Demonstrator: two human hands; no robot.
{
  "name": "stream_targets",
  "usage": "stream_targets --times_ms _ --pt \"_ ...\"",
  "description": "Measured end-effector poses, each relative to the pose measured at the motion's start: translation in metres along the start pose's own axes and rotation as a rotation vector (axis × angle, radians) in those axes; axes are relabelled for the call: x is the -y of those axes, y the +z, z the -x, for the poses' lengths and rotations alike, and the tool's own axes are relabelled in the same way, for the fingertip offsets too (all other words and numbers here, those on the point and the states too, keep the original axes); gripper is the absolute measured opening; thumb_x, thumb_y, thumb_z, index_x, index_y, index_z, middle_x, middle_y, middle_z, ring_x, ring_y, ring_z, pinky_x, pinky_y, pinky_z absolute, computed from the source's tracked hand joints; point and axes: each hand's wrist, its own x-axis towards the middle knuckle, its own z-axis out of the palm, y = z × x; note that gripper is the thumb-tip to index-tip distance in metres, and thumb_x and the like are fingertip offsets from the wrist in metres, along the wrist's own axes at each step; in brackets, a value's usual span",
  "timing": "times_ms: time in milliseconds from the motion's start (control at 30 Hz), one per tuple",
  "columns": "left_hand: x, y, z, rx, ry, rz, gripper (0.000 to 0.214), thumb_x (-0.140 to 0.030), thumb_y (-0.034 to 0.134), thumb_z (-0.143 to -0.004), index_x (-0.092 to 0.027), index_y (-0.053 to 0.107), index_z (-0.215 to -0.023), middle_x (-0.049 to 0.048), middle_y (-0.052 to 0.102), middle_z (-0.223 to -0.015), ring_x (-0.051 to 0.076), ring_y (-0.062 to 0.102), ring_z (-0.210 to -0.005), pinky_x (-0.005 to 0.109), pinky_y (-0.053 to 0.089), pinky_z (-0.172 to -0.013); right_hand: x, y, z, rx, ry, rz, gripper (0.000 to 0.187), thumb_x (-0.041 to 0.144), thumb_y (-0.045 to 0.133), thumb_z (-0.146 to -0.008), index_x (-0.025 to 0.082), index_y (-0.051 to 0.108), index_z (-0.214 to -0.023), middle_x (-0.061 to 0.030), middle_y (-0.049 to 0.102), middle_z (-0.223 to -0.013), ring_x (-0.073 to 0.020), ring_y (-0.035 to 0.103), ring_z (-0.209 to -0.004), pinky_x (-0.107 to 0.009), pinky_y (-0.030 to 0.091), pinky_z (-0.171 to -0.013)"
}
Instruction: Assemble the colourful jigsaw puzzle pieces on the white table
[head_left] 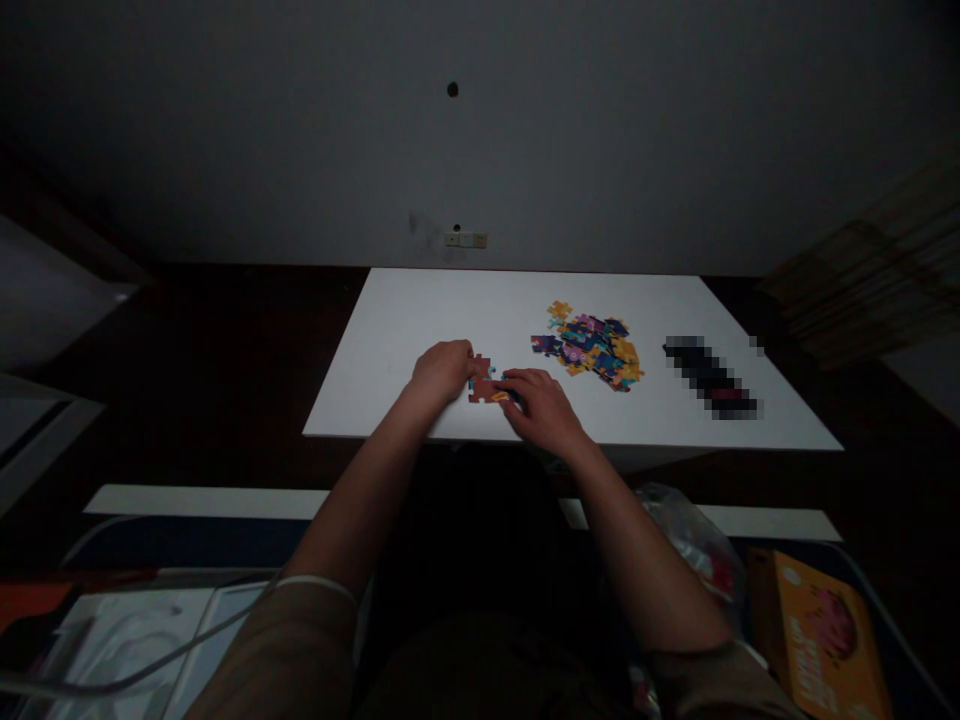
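Two hands at frame centre: left hand (442, 368) curled, pinning the joined puzzle pieces (484, 381), right hand (541, 405) flat-fingered pressing them; best kept level, loose pile (592, 345) upper right.

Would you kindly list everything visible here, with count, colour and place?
table: one, white, centre
joined puzzle pieces: one small cluster, red and teal, near front edge between the hands
loose puzzle pieces: one pile, multicoloured, right of centre
blurred dark object: one, table's right side
box: one, orange, lower right
wall socket: one, pale, behind table
left hand: touching the cluster
right hand: on the cluster
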Motion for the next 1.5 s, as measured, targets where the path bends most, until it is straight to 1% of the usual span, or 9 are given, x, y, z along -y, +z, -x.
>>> stream_targets --times_ms 200,367,633,733,867,1100,1300,1400,1500 --pt "-0.009 -0.005 0.000 0.044 -0.014 -0.077 0.023 -0.039 0.064 -0.091 -0.017 0.069 -0.094 0.0141 0.071 -0.090 0.025 0.062 -0.083 0.037 0.047 -0.079 -0.001 0.000 0.000 0.002 -0.002 0.005 0.034 0.030 0.056 -0.095 0.029 0.068 -0.126 -0.0059 0.063 -0.133 -0.0294 0.053 -0.125 -0.048 0.045 -0.101" --pt "-0.017 -0.009 -0.002 0.057 -0.029 -0.110 0.018 -0.032 0.065 -0.089 -0.015 0.070 -0.090 0.0170 0.071 -0.087 0.027 0.065 -0.085 0.038 0.048 -0.078 0.001 -0.001 0.000 0.002 -0.001 0.007 0.034 0.030 0.056 -0.094 0.030 0.067 -0.127 -0.0054 0.063 -0.133 -0.0292 0.053 -0.125 -0.048 0.045 -0.101" --pt "-0.016 -0.006 -0.012 0.064 -0.033 -0.082 0.018 -0.029 0.071 -0.084 -0.015 0.067 -0.074 0.0144 0.070 -0.078 0.024 0.064 -0.084 0.034 0.046 -0.078 0.001 0.000 0.000 0.007 -0.001 0.003 0.035 0.030 0.056 -0.095 0.029 0.067 -0.127 -0.0054 0.063 -0.134 -0.0297 0.053 -0.124 -0.048 0.045 -0.101" --pt "-0.013 -0.006 -0.016 0.067 -0.017 -0.031 0.017 -0.028 0.074 -0.081 -0.016 0.065 -0.073 0.0115 0.069 -0.076 0.022 0.063 -0.082 0.033 0.044 -0.079 0.001 0.000 0.000 0.005 0.002 -0.003 0.035 0.030 0.056 -0.094 0.029 0.067 -0.127 -0.0053 0.064 -0.134 -0.0300 0.053 -0.124 -0.049 0.045 -0.101" --pt "0.000 -0.007 -0.018 0.094 0.050 0.089 0.020 -0.035 0.075 -0.082 -0.018 0.065 -0.079 0.0073 0.070 -0.079 0.018 0.058 -0.074 0.031 0.042 -0.074 0.001 -0.001 0.000 0.002 0.007 -0.002 0.033 0.031 0.056 -0.094 0.029 0.068 -0.125 -0.0055 0.064 -0.134 -0.0302 0.053 -0.124 -0.049 0.045 -0.101" --pt "0.027 0.004 -0.011 0.116 0.119 0.341 0.013 -0.030 0.062 -0.091 -0.017 0.065 -0.091 0.0007 0.071 -0.080 0.012 0.057 -0.070 0.026 0.041 -0.066 0.001 0.000 0.000 -0.002 -0.010 0.019 0.032 0.030 0.056 -0.095 0.027 0.069 -0.124 -0.0060 0.064 -0.134 -0.0295 0.053 -0.124 -0.047 0.044 -0.101" --pt "0.030 0.015 -0.008 0.053 0.142 0.467 0.013 -0.033 0.065 -0.087 -0.020 0.064 -0.089 0.0010 0.069 -0.078 0.014 0.059 -0.069 0.028 0.043 -0.064 0.001 0.000 0.001 -0.019 -0.023 0.034 0.033 0.032 0.056 -0.096 0.027 0.069 -0.126 -0.0063 0.065 -0.131 -0.0295 0.054 -0.122 -0.046 0.046 -0.100" --pt "0.029 0.017 -0.006 0.002 0.140 0.449 0.012 -0.033 0.066 -0.085 -0.021 0.065 -0.087 0.0012 0.068 -0.077 0.015 0.058 -0.068 0.029 0.041 -0.063 0.003 -0.001 0.003 -0.028 -0.060 0.060 0.039 0.031 0.055 -0.098 0.032 0.065 -0.135 -0.0054 0.064 -0.133 -0.0293 0.055 -0.121 -0.046 0.046 -0.099" --pt "0.028 0.018 -0.004 -0.010 0.132 0.428 0.013 -0.034 0.066 -0.085 -0.021 0.067 -0.086 0.0026 0.070 -0.078 0.016 0.058 -0.068 0.030 0.041 -0.063 0.003 -0.001 0.004 -0.034 -0.077 0.106 0.039 0.031 0.054 -0.098 0.037 0.066 -0.135 -0.0049 0.063 -0.134 -0.0302 0.054 -0.122 -0.047 0.046 -0.098"
